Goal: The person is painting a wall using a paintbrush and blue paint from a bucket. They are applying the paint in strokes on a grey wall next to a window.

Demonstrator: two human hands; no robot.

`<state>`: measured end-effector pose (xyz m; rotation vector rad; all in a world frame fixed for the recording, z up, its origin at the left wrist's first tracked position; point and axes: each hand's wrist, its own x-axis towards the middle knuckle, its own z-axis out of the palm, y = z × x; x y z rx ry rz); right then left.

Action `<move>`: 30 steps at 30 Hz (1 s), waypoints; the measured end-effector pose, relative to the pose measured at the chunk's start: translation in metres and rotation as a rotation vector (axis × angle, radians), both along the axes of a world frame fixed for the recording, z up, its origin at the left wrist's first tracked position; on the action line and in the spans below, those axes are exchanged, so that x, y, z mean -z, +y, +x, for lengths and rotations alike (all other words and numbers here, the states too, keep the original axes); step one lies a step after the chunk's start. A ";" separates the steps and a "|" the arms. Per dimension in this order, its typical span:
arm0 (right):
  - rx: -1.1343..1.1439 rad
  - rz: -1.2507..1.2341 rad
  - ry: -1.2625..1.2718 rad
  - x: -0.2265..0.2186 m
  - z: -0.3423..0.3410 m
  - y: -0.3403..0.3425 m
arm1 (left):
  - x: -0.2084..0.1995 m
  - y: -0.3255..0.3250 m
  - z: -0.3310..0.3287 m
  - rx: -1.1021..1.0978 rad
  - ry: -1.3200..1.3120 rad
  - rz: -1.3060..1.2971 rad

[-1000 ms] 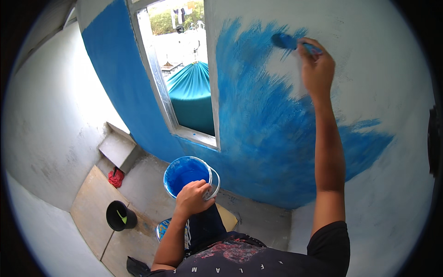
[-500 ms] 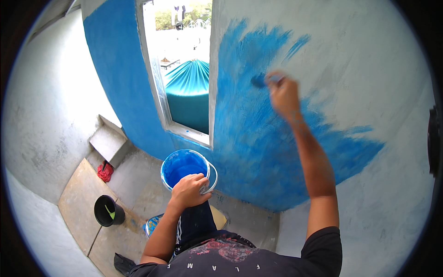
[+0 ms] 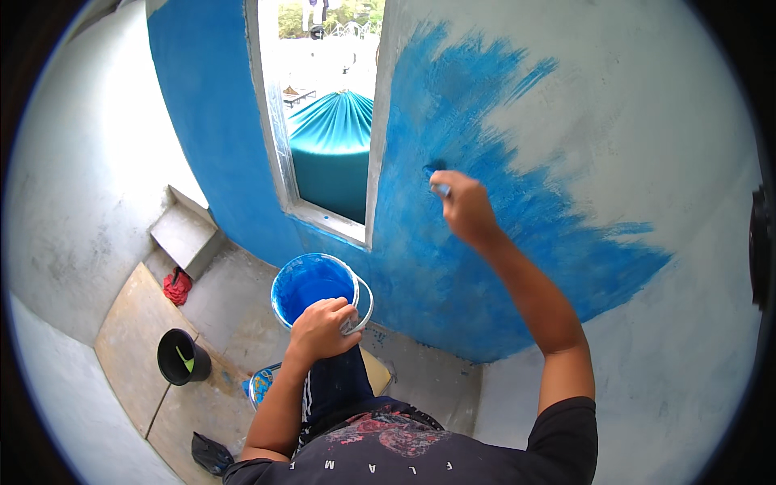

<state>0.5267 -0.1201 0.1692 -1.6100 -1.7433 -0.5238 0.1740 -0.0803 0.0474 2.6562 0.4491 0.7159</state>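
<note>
Paintbrush | right hand closed round it, at wall | left hand gripping bucket

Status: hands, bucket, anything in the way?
Left hand gripping round white-rimmed plastic paint bucket, blue inside. Right hand holding blue-tipped paintbrush at partly blue, grey-white wall. Nothing visibly blocking the brush.

I have the left hand gripping the paint bucket by its rim; on my feed the right hand holds a brush close to the blue-streaked wall, beside the window frame.
</note>
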 end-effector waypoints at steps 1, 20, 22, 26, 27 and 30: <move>0.036 -0.037 0.150 -0.017 0.001 0.000 | -0.001 0.000 0.000 -0.003 0.008 -0.007; 0.088 -0.038 -0.242 0.006 0.014 -0.054 | -0.004 0.002 0.005 0.023 0.025 0.024; 0.029 -0.059 -0.095 -0.014 0.021 -0.059 | -0.004 0.003 0.006 0.033 0.034 0.018; 0.183 0.116 0.177 -0.139 0.026 -0.081 | -0.006 0.003 0.002 0.029 0.074 0.028; 0.174 0.281 -0.001 -0.158 0.039 -0.086 | -0.007 0.002 0.005 0.023 0.066 0.036; 0.264 0.601 -0.355 -0.189 0.058 -0.093 | -0.006 -0.004 0.006 -0.003 0.070 0.040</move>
